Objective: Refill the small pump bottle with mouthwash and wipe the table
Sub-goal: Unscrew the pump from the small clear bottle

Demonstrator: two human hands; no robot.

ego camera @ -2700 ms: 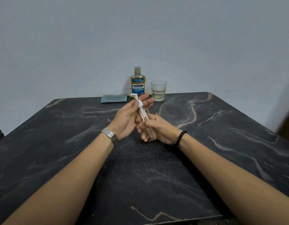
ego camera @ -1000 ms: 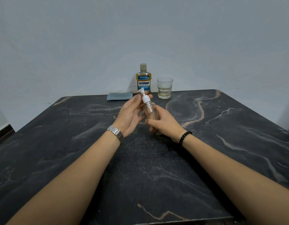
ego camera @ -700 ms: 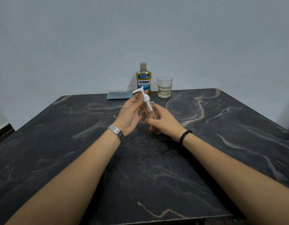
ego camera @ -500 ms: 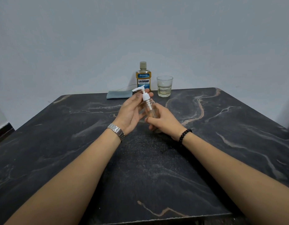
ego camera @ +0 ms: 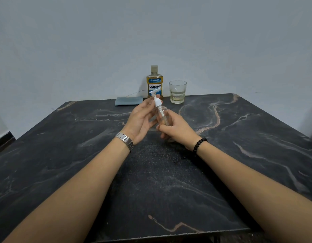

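Note:
A small clear pump bottle is held above the middle of the dark marble table, tilted slightly left. My right hand grips its body from below. My left hand has its fingertips on the white pump head, which stands raised out of the neck with its stem showing. A mouthwash bottle with a blue and white label stands capped at the table's far edge. A folded blue-grey cloth lies left of it.
A drinking glass with a little pale liquid stands right of the mouthwash bottle at the back edge. A grey wall rises right behind the table. A thin wire runs behind the cloth.
The white pump head has turned and risen out of the bottle's neck under my left fingertips. Both hands and the bottle have lifted slightly and moved a little away from me.

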